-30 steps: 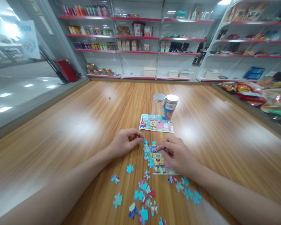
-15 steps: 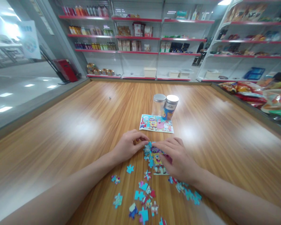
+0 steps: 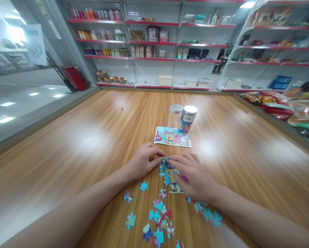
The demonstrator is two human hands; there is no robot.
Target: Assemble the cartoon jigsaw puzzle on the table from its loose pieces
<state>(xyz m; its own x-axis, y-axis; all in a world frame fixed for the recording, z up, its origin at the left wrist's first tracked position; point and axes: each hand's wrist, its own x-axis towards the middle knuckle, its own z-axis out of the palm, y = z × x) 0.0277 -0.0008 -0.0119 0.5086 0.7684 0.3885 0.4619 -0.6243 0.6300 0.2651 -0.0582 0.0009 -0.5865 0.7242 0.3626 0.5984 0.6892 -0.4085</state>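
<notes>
A partly joined cartoon jigsaw (image 3: 171, 175) lies on the wooden table (image 3: 92, 137) in front of me. My left hand (image 3: 143, 162) pinches a small blue puzzle piece (image 3: 165, 160) at the jigsaw's top left corner. My right hand (image 3: 190, 175) lies over the joined part with fingers stretched flat, its fingertips meeting the left hand's. Several loose pieces (image 3: 158, 217) are scattered nearer to me.
A printed reference picture (image 3: 172, 136) lies beyond the hands, with two lidded jars (image 3: 182, 117) behind it. Snack bags (image 3: 278, 103) pile up at the table's right edge. Store shelves (image 3: 149, 44) line the back wall.
Both hands have come together over the jigsaw's top edge. The right hand has slid left and flattened onto the joined pieces.
</notes>
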